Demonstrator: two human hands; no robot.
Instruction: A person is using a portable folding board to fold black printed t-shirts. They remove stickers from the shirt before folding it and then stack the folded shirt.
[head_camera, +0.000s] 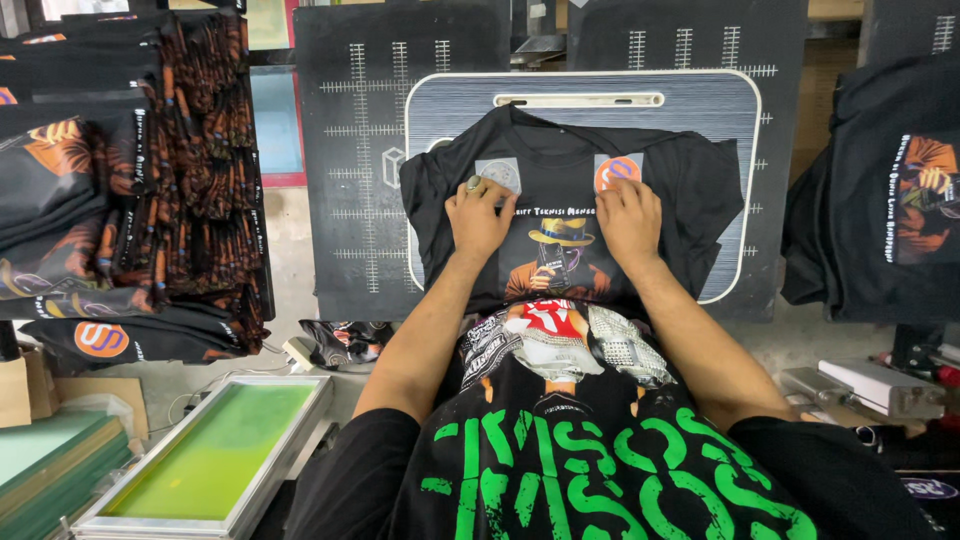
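Observation:
A black T-shirt (690, 190) with an orange and yellow figure print lies spread over a grey rounded pallet board (600, 88). My left hand (478, 216) presses flat on the shirt's left chest, a ring on one finger, just below a grey round patch (500, 174). On the right chest my right hand (628, 218) also lies flat, fingers together, below an orange round patch (618, 170). Neither hand grips anything; both palms rest on the cloth.
A tall stack of folded printed black shirts (130, 190) stands at left. More black shirts (880, 200) hang at right. A green mesh printing screen in a metal frame (215, 455) lies lower left. Black gridded boards (360, 150) sit behind the pallet.

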